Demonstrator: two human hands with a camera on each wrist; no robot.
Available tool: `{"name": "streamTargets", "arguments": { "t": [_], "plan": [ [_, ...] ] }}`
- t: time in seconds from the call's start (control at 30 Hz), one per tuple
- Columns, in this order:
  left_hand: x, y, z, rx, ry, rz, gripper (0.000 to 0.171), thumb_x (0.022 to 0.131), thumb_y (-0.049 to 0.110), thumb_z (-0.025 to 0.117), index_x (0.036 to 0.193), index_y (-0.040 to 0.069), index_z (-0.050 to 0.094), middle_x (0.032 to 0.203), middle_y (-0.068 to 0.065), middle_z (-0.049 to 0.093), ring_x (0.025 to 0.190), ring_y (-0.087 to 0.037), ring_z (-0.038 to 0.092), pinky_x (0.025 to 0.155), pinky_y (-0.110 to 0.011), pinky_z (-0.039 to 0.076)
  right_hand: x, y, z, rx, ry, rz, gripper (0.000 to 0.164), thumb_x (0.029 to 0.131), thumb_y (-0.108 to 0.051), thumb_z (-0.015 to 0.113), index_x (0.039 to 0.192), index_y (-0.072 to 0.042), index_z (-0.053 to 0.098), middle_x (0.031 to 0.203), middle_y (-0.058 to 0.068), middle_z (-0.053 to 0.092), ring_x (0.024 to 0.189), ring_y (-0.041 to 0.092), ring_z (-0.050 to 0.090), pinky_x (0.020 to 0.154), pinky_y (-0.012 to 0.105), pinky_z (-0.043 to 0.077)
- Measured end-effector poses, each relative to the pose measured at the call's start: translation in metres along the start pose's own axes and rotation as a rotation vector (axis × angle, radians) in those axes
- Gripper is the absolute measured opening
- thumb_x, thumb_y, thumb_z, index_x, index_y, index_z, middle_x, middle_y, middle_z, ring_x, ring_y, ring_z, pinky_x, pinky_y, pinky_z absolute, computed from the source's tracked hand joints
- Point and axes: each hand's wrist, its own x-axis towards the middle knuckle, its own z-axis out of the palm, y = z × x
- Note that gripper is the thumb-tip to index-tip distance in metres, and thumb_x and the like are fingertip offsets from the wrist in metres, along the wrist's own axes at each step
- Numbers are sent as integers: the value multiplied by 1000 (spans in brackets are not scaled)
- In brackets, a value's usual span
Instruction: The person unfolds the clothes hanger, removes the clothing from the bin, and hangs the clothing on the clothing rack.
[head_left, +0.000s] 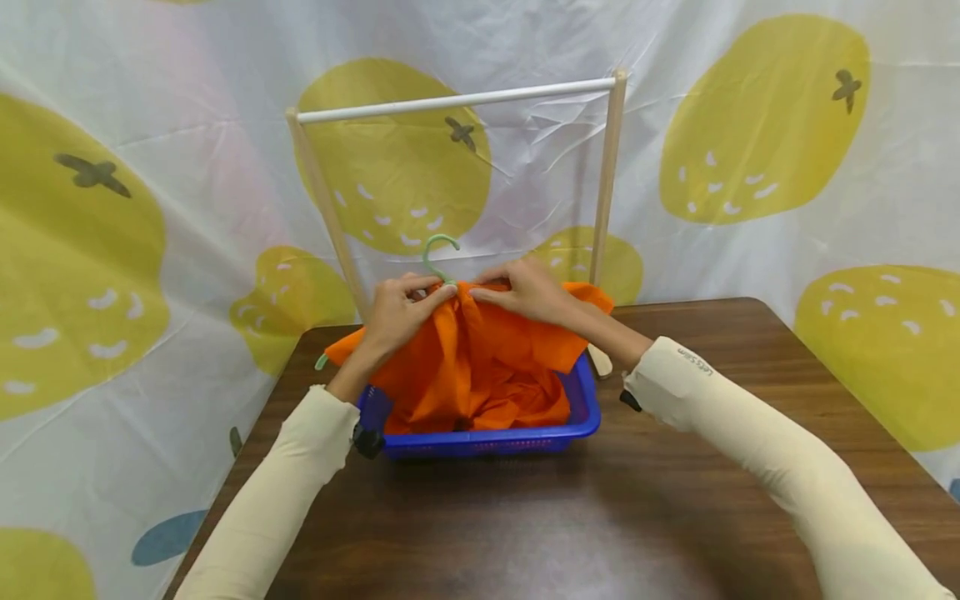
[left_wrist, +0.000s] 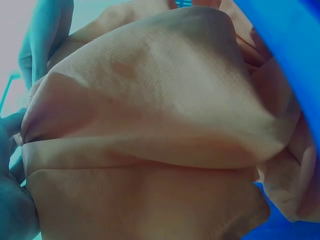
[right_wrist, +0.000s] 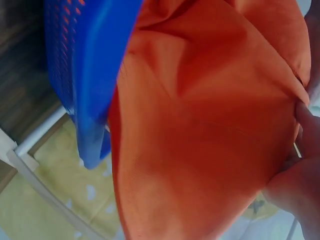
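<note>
An orange shirt [head_left: 517,337] hangs on a light green hanger [head_left: 428,253], whose hook rises above the collar. One hanger end shows at the left sleeve opening. My left hand [head_left: 401,310] pinches the cloth at the collar beside the hook, thumb in front. Just right of it, my right hand [head_left: 528,292] pinches the shirt's top edge between thumb and fingers. The lower cloth falls in folds into a blue basket [head_left: 487,437]. In the right wrist view the thumb presses the orange cloth [right_wrist: 210,130]; the left wrist view is mostly filled by the draped front [left_wrist: 150,100].
Behind the basket stands a rack with a white rod [head_left: 465,98] and wooden posts [head_left: 609,175]; a wooden foot [head_left: 600,362] shows right of the basket. The brown table [head_left: 525,525] meets a fruit-patterned curtain [head_left: 720,250] at the back and sides.
</note>
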Motion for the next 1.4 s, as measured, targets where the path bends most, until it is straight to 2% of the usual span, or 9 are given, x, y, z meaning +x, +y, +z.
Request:
{"name": "streamTargets", "arguments": {
  "t": [0.13, 0.23, 0.4, 0.57, 0.67, 0.9, 1.13, 1.33, 1.4],
  "plan": [
    [0, -2, -3, -26, 27, -10, 19, 91, 24, 84, 98, 6, 84, 87, -11, 75, 73, -25, 66, 64, -26, 51, 0, 1, -11, 39, -24, 13, 23, 96, -28, 78, 113, -12, 81, 96, 0, 79, 75, 14, 69, 72, 32, 55],
    [-3, -4, -8, -49, 34, -23, 19, 91, 22, 83, 100, 5, 84, 88, -11, 74, 75, -25, 67, 66, -24, 51, -6, 7, -25, 54, -57, 42, 31, 95, -27, 79, 121, -11, 77, 105, 2, 79, 95, 18, 74, 88, 38, 58],
    [-5, -6, -13, -69, 50, -38, 21, 91, 21, 83, 103, 4, 83, 91, -12, 74, 76, -25, 66, 66, -23, 51, -16, 18, -36, -29, -87, 29, 24, 96, -25, 78, 115, -11, 80, 100, 0, 79, 65, 12, 57, 66, 27, 48],
    [-4, -3, -8, -16, 38, 0, 19, 91, 22, 83, 99, 5, 84, 88, -12, 75, 75, -25, 68, 66, -25, 54, -16, 13, -21, -48, -88, 0, 21, 98, -28, 76, 110, -13, 82, 83, -3, 76, 54, 7, 35, 57, 25, 34],
    [-3, 0, -4, 29, 22, 12, 20, 91, 26, 83, 99, 7, 84, 86, -10, 74, 73, -23, 68, 65, -29, 54, -10, 7, -7, -18, -79, 1, 22, 99, -29, 74, 112, -12, 81, 79, -3, 74, 52, 7, 36, 56, 26, 35],
    [3, 9, -5, 72, -74, -16, 27, 95, 33, 79, 109, 10, 83, 92, -7, 77, 75, -23, 69, 64, -30, 53, -5, 2, 9, 41, 14, 13, 18, 99, -22, 74, 109, -8, 80, 96, 4, 79, 65, 11, 63, 66, 28, 49],
    [6, 19, -26, 173, -233, -92, 53, 100, 46, 69, 141, 13, 67, 104, -9, 78, 90, -25, 73, 72, -38, 56, -12, 8, 9, 128, 41, 62, 17, 99, -16, 73, 110, -5, 79, 103, 8, 79, 87, 18, 73, 78, 34, 57],
    [5, 21, -57, 297, -234, -81, 51, 99, 49, 69, 137, 15, 70, 114, -6, 77, 110, -29, 66, 88, -48, 52, -17, 10, 3, 172, 64, 118, 17, 99, -12, 72, 112, -2, 78, 106, 12, 78, 95, 23, 74, 82, 37, 57],
    [2, 18, -70, 323, -246, -75, 50, 98, 49, 70, 134, 15, 72, 115, -6, 76, 107, -30, 66, 88, -48, 51, -18, 11, 1, 166, 75, 132, 17, 99, -13, 72, 112, -2, 78, 107, 12, 78, 95, 23, 73, 82, 37, 56]
  ]
}}
